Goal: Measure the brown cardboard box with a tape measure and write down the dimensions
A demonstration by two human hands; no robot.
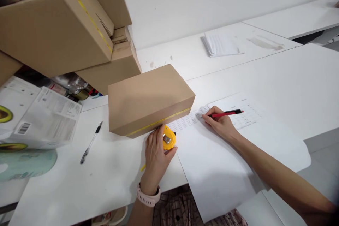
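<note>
My left hand (156, 153) is wrapped round a yellow tape measure (168, 137) on the white table, right against the front edge of a closed cardboard box (148, 97) with yellow tape along its side. A pale pink watch sits on that wrist. My right hand (218, 123) pinches a red pen (227, 113), its tip on a large white sheet (225, 162) printed with rows of small figures. The sheet overhangs the table's front edge.
Stacked cardboard boxes (60, 24) with yellow tape rise at the back left. A printed white carton (39, 116) lies at the left, a black pen (91, 143) beside it. A pile of papers (221, 44) rests far back on the table (278, 77).
</note>
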